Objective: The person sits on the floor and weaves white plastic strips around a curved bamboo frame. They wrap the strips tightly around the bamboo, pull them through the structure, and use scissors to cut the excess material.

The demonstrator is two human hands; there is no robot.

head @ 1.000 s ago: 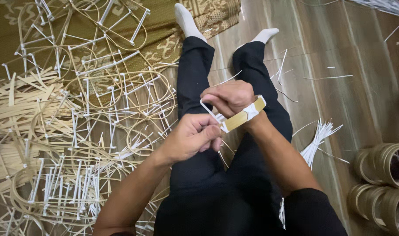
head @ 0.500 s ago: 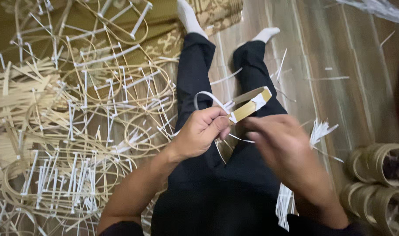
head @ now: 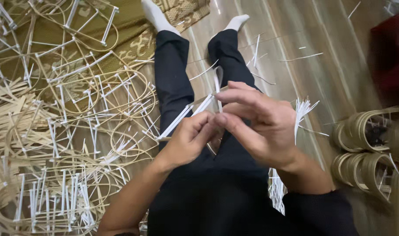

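The left hand and the right hand both pinch a white strip above the lap; bamboo hoops lie left on the floor.

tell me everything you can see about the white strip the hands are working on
The thin white flat strip looks like plastic or split cane, narrow and stiff. It runs slantwise from lower left up to the fingertips, above the lap of the black trousers. A second short piece stands upright where both hands meet. The left hand pinches it from below; the right hand pinches from above and hides its end.
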